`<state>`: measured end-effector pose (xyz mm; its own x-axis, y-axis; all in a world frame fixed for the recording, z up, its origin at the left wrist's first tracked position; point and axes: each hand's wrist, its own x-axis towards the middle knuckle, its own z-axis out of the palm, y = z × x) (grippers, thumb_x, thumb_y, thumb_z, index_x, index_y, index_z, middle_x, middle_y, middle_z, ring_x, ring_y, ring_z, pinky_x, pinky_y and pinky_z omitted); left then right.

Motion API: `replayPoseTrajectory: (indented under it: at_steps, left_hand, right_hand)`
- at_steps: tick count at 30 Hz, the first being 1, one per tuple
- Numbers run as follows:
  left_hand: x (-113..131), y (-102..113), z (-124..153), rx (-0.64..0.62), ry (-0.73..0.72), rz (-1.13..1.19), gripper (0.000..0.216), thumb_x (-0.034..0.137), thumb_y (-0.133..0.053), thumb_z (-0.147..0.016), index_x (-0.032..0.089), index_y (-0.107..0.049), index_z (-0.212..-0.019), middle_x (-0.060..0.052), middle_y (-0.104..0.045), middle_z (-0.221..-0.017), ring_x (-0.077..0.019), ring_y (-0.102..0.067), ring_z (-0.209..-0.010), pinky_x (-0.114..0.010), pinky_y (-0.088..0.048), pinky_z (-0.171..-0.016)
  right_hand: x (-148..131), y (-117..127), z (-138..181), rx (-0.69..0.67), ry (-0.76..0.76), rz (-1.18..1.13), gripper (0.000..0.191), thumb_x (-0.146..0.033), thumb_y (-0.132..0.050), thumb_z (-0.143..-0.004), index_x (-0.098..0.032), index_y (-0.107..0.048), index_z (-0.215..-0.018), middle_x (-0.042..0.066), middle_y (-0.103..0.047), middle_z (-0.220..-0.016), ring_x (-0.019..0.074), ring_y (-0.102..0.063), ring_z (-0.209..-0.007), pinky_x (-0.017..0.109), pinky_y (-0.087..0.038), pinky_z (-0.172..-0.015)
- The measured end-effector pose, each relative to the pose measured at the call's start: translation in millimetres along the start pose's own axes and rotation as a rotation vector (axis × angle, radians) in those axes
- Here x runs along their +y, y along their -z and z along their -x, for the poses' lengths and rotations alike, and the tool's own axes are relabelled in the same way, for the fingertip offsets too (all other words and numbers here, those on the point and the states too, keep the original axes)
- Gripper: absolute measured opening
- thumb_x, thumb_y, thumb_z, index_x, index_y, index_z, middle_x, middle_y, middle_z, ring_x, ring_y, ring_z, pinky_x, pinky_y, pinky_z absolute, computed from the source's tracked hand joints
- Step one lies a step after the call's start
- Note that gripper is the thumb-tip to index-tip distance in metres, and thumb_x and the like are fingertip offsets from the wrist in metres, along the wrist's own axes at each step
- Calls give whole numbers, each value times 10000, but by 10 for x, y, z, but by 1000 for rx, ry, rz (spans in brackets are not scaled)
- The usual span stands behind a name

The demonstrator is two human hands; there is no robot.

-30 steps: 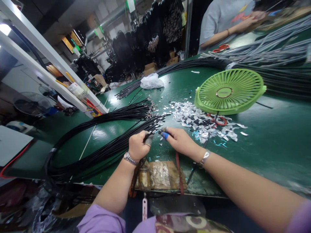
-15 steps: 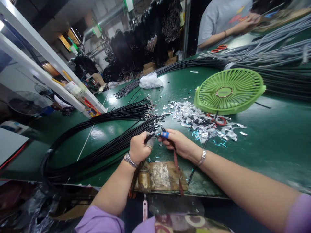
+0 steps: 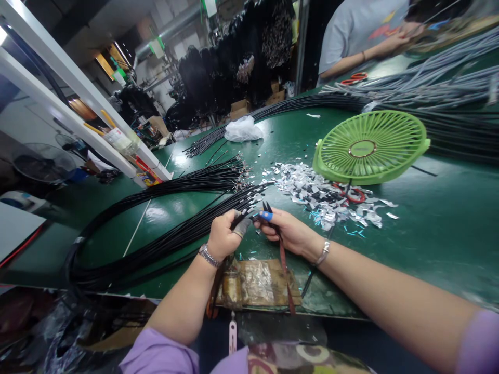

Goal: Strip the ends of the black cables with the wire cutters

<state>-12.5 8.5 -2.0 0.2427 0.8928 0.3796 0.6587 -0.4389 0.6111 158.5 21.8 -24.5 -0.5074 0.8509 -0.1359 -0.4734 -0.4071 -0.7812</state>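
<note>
My left hand (image 3: 222, 235) is closed round the end of one black cable, held just above the green table (image 3: 436, 218). That cable comes from a long bundle of black cables (image 3: 163, 241) that runs off to the left. My right hand (image 3: 287, 229) grips a small pair of cutters (image 3: 268, 214) with a blue fingertip cover beside them. The cutter tips point up and sit right at the cable end. The two hands almost touch.
A heap of silver foil and blue snippets (image 3: 319, 193) lies beyond my hands. A green fan (image 3: 368, 147) lies flat at the right. More black cable bundles (image 3: 210, 179), grey cables (image 3: 429, 83) and a white bag (image 3: 244, 130) lie further back. Another person (image 3: 358, 31) works across the table.
My right hand has lifted off the table and turned, bringing the cutter tips up into sight at the cable end. My left hand has stayed about where it was.
</note>
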Motion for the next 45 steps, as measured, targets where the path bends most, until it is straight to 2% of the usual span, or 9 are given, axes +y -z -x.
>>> replayPoseTrajectory:
  at_steps: [13,17,19,22,26,31,36,40,45]
  left_hand:
    - [-17,-12,-19,-32,3,50,221,341,-561,-806,168,-562,-669,14,-543,-576,-96,-460,-529,-213,-380,-527]
    - [-41,-21,-20,-47,8,99,133,295,-600,-789,167,-604,-823,-20,-644,-729,-126,-571,-642,-236,-466,-615]
    - [-46,-19,-13,8,-43,52,145,275,-635,-765,171,-608,-864,-33,-654,-787,-142,-596,-707,-255,-489,-670]
    - [-34,-12,0,81,-143,-85,87,261,-615,-781,179,-613,-808,-31,-636,-739,-143,-590,-688,-255,-484,-658]
    - [-2,-2,0,28,-119,-121,101,265,-559,-823,180,-610,-803,-31,-640,-694,-138,-586,-626,-249,-460,-609]
    - [1,-1,-54,-160,124,224,323,443,-533,-840,175,-511,-662,28,-521,-499,-85,-470,-455,-218,-381,-491]
    - [2,3,-98,-283,367,615,522,676,-606,-676,166,-510,-726,87,-399,-428,-38,-285,-328,-195,-229,-353]
    - [21,10,-103,-355,358,681,545,669,-667,-618,149,-520,-695,85,-396,-417,-25,-283,-328,-189,-217,-354]
    - [14,-18,-106,-378,328,716,491,567,-743,-600,136,-525,-686,82,-426,-440,-22,-313,-362,-180,-255,-382]
  right_hand:
    - [-30,-16,21,9,-74,38,294,-290,-747,-549,-168,-535,-712,-23,-563,-630,27,-280,-434,184,-113,-397]
    - [-41,-14,15,44,-33,98,261,-281,-722,-562,-172,-527,-697,-31,-538,-587,32,-284,-434,181,-119,-396]
    - [-41,-8,12,47,-25,113,256,-290,-715,-564,-174,-522,-688,-36,-528,-574,33,-286,-432,182,-123,-395]
    - [-34,-4,16,50,-18,138,262,-310,-713,-568,-176,-523,-688,-35,-531,-575,34,-291,-430,185,-129,-396]
    - [-28,-10,33,86,25,241,292,-357,-730,-578,-173,-534,-693,-33,-551,-577,37,-304,-432,193,-159,-404]
    - [-31,0,39,66,112,376,321,-427,-735,-603,-168,-562,-680,-48,-530,-559,41,-302,-433,209,-184,-410]
    - [-30,15,30,88,163,334,378,-497,-726,-619,-174,-550,-706,-44,-536,-585,41,-297,-439,213,-183,-415]
    - [-32,3,35,106,172,345,402,-519,-726,-611,-172,-553,-714,-54,-508,-563,42,-302,-441,208,-186,-417]
    - [-25,-28,28,77,74,290,429,-521,-734,-592,-176,-509,-713,-52,-511,-578,35,-287,-431,205,-154,-409]
